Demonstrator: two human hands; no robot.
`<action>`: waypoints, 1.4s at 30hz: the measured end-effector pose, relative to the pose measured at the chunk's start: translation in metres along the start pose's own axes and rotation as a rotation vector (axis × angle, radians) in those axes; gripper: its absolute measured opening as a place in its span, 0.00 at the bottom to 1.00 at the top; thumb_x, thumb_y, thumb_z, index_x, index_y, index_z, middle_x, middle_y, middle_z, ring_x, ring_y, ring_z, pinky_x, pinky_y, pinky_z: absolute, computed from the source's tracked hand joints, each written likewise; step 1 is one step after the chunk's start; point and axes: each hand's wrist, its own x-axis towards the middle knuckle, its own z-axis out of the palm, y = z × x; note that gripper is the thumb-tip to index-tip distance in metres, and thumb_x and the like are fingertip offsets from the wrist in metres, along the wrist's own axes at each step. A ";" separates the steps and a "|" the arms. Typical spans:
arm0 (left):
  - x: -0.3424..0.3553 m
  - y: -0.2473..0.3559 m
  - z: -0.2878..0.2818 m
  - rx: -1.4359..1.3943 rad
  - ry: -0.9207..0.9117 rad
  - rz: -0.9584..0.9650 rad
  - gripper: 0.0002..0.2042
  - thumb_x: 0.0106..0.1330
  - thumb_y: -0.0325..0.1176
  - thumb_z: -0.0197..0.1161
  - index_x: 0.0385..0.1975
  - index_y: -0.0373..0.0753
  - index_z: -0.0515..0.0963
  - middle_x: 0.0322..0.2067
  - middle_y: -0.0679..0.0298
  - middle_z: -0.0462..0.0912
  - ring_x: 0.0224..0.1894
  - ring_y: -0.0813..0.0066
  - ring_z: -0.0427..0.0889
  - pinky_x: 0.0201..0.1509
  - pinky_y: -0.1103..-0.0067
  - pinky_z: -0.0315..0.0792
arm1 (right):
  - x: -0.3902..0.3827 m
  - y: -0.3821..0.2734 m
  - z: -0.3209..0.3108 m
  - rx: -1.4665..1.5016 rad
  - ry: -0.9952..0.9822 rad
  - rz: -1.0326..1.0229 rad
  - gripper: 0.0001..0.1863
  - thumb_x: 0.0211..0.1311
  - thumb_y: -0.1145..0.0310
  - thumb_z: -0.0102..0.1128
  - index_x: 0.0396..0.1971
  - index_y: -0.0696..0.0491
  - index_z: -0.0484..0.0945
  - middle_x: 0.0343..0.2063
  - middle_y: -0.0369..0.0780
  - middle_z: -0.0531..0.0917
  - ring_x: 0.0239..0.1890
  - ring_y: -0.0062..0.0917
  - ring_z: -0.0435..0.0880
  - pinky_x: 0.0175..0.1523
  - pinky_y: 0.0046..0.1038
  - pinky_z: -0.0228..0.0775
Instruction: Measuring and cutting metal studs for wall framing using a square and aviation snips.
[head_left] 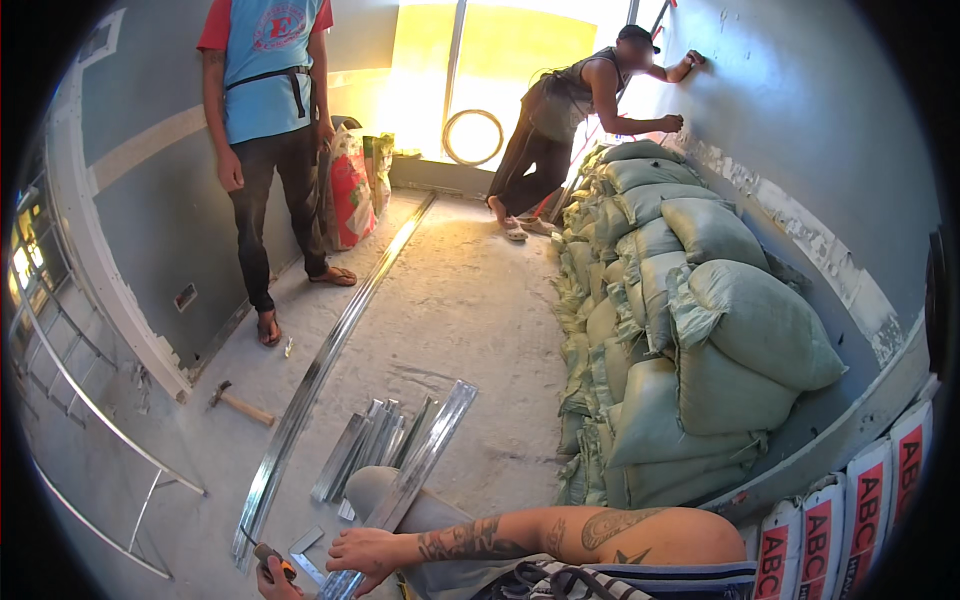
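Observation:
Low in the view, my right hand (362,553) has its fingers bent over a shiny metal channel (432,448), which slants up and away past my knee (375,488). To its left, at the lower edge, my left hand (278,582) is closed around a tool with a black-and-orange handle (272,558); a thin dark shaft sticks out of it, and its exact kind is unclear. Between the hands and the floor lies an L-shaped metal square (306,548), partly covered. Just beyond are several short metal channel pieces (368,445).
A long metal track (330,350) runs along the floor; a hammer (242,403) lies left of it. Green sacks (690,330) are stacked at right, near printed bags (820,530). One person (275,130) stands left; another (570,110) leans on the wall. A metal frame (110,430) stands left.

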 end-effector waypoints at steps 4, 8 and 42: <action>-0.001 0.001 0.001 0.020 -0.003 0.005 0.22 0.67 0.55 0.67 0.36 0.38 0.82 0.24 0.70 0.78 0.20 0.82 0.66 0.22 0.80 0.58 | 0.000 -0.001 -0.003 0.007 -0.036 0.031 0.33 0.41 0.45 0.77 0.41 0.52 0.76 0.32 0.41 0.78 0.41 0.39 0.79 0.48 0.39 0.67; 0.000 0.000 0.001 0.008 -0.006 -0.011 0.21 0.68 0.54 0.67 0.35 0.39 0.82 0.24 0.71 0.78 0.18 0.84 0.65 0.20 0.81 0.56 | -0.001 0.000 0.000 0.007 0.029 0.001 0.33 0.41 0.45 0.77 0.41 0.52 0.75 0.32 0.41 0.78 0.40 0.39 0.79 0.47 0.39 0.67; -0.008 0.011 0.001 -0.033 -0.033 0.001 0.19 0.69 0.53 0.66 0.33 0.40 0.82 0.23 0.72 0.79 0.19 0.86 0.66 0.21 0.82 0.55 | 0.001 -0.004 -0.011 0.016 -0.049 0.016 0.29 0.47 0.45 0.74 0.41 0.50 0.76 0.33 0.41 0.78 0.41 0.38 0.78 0.47 0.38 0.66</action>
